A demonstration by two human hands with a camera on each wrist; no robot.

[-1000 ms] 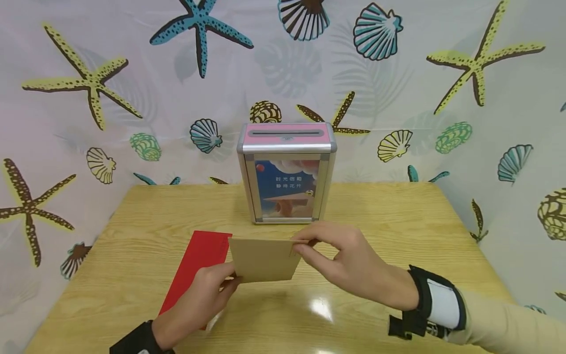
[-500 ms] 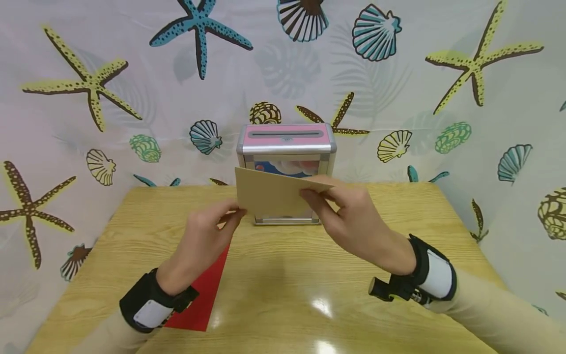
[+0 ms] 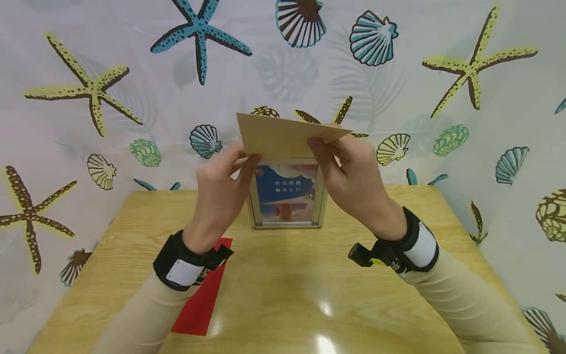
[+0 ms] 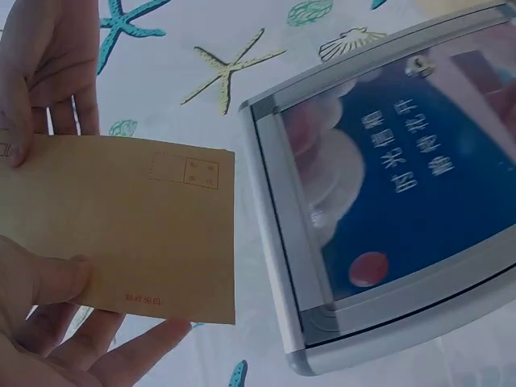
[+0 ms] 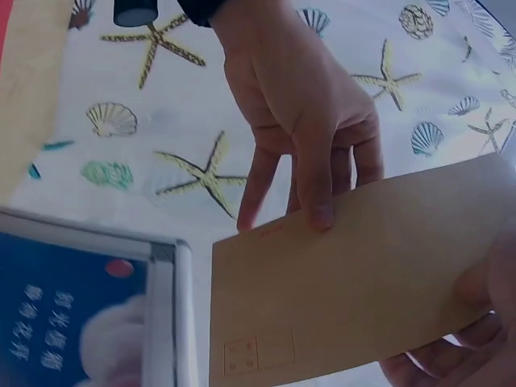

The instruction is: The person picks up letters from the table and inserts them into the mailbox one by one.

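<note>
A tan paper envelope [image 3: 278,137] is held up between both hands, in front of the top of a mailbox [image 3: 287,191]. My left hand [image 3: 223,189] pinches its left lower edge, thumb on the near face. At the right end, my right hand [image 3: 353,172] pinches it between thumb and fingers. The mailbox's pink slotted top is hidden behind the envelope in the head view. Small red printed boxes show on the envelope [image 4: 137,234] in the left wrist view. In the right wrist view the envelope [image 5: 355,274] stands beside the box front [image 5: 72,314].
A red envelope-like paper [image 3: 203,300] lies on the wooden table [image 3: 283,285], partly under the left forearm. Behind the box hangs a white cloth [image 3: 168,98] printed with starfish and shells. Each wrist wears a black strap [image 3: 420,246] with a small camera.
Both hands have raised the tan envelope from low over the table, past the mailbox front, to the height of its top. The red paper stays on the table.
</note>
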